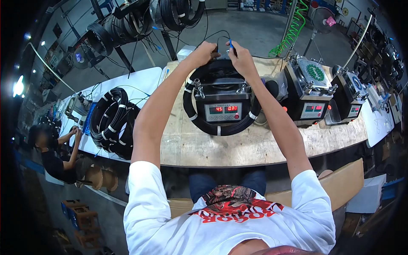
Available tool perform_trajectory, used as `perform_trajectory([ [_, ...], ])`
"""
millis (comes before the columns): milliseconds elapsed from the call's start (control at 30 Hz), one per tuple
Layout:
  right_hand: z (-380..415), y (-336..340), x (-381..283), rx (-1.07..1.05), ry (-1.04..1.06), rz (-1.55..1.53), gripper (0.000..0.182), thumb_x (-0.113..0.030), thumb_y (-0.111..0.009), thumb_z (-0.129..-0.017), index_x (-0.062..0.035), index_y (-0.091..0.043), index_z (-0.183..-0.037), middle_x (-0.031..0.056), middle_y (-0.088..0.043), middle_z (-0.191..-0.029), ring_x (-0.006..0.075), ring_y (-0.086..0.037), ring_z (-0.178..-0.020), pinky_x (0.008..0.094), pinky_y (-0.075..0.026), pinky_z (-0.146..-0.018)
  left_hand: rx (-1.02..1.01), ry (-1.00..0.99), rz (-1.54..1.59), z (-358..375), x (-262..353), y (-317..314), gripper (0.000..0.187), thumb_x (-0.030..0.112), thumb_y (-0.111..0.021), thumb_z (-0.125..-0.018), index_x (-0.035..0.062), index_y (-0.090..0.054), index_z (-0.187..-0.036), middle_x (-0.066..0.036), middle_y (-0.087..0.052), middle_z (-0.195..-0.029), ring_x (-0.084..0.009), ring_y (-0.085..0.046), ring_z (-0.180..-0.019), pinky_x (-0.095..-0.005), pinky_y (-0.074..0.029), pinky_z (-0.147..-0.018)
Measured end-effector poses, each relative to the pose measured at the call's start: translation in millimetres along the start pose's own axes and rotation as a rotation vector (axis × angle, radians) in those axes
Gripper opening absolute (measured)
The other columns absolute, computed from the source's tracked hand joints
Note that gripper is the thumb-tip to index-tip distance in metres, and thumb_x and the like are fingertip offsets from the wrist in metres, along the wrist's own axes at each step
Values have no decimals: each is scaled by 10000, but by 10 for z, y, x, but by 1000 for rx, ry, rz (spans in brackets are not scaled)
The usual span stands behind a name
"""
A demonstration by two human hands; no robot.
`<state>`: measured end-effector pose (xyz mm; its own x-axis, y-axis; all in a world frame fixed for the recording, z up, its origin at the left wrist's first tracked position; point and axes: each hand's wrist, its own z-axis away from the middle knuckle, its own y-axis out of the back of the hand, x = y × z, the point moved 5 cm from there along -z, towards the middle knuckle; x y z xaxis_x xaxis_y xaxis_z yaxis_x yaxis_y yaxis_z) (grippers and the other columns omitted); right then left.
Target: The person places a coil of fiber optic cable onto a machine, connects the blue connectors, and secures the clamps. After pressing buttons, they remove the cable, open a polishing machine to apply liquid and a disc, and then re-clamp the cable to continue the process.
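Observation:
A machine with a lit red display [223,111] stands on the wooden table, with a coil of black cable [219,130] hung around its front. Both my arms reach over it to its far side. My left hand [205,54] is closed at the back left of the machine, its fingers pressed together on something dark that I cannot make out. Slightly to the right, my right hand [242,57] pinches a black cable end with a blue tip [231,43]. A thin black cable arcs above and between the two hands.
Black cable coils with white ties [111,121] lie on the left. Two similar machines [312,108] [353,109] stand on the right of the wooden table [221,151]. A co-worker [57,153] sits far left. More cable coils hang behind, near a green spiral hose [293,32].

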<state>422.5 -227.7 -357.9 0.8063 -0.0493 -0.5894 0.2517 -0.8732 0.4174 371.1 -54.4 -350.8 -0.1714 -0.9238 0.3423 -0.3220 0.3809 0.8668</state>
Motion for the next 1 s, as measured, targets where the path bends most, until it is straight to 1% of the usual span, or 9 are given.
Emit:
perform_trajectory([
  [167,-14,48,45,53,5,-40,222,-174,-562,-1008,-9,-643,-1132,234,-688,-892,420,-673,-833,450,-507,-723,123,-200,40,63,-56,-39,158,71,-643,-964,-73,-625,-1027,-220,-692,-827,-324,-702,-751,-390,-538,-734],
  [367,-91,268,210,373,229,58,264,-189,-530,-1033,-15,-664,-1179,216,-684,-822,399,-676,-789,441,-506,-729,62,15,195,449,380,276,268,71,-501,-1036,-46,-611,-1251,-178,-701,-863,-250,-699,-794,-375,-543,-768],
  [467,-152,386,163,125,-54,-61,285,-171,-525,-1030,-60,-691,-1233,190,-671,-778,387,-650,-737,442,-501,-725,105,117,104,749,408,536,347,74,-474,-1047,-26,-555,-1369,-174,-667,-828,-250,-632,-719,-362,-519,-747],
  [500,-158,438,87,77,-69,-17,312,-147,-512,-1028,-109,-692,-1279,171,-661,-752,377,-624,-697,437,-502,-722,97,143,79,871,477,660,381,82,-451,-1057,2,-528,-1421,-157,-604,-788,-253,-541,-677,-350,-485,-707],
  [633,-242,570,102,48,49,67,346,-88,-512,-994,-119,-684,-1293,184,-678,-826,370,-643,-760,437,-499,-749,163,86,10,1203,425,685,405,43,-476,-1028,61,-552,-1426,-210,-637,-853,-360,-570,-732,-419,-499,-756],
  [700,-256,541,218,82,216,76,369,-61,-515,-974,-112,-682,-1299,191,-686,-891,362,-652,-809,435,-499,-766,285,104,105,1317,154,557,382,85,-483,-1059,78,-571,-1431,-112,-569,-777,-206,-514,-699,-341,-475,-693],
  [767,-73,565,267,-44,130,129,392,-27,-514,-956,-114,-686,-1297,201,-683,-950,364,-652,-856,431,-500,-796,349,229,282,1484,45,443,339,119,-535,-1064,105,-636,-1387,-33,-538,-740,-103,-487,-683,-282,-461,-656],
  [900,400,730,443,-174,-39,161,423,18,-510,-946,-116,-683,-1308,214,-669,-967,377,-642,-873,412,-501,-843,442,203,360,1727,-74,49,294,107,-582,-1029,116,-710,-1294,-69,-624,-827,-122,-545,-745,-277,-441,-659],
  [1000,770,741,412,-149,-84,-149,438,43,-512,-943,-119,-682,-1312,196,-663,-981,346,-639,-865,387,-499,-859,523,225,339,1711,8,-1,298,102,-587,-1022,121,-715,-1291,-55,-629,-872,-125,-549,-768,-284,-446,-674],
])
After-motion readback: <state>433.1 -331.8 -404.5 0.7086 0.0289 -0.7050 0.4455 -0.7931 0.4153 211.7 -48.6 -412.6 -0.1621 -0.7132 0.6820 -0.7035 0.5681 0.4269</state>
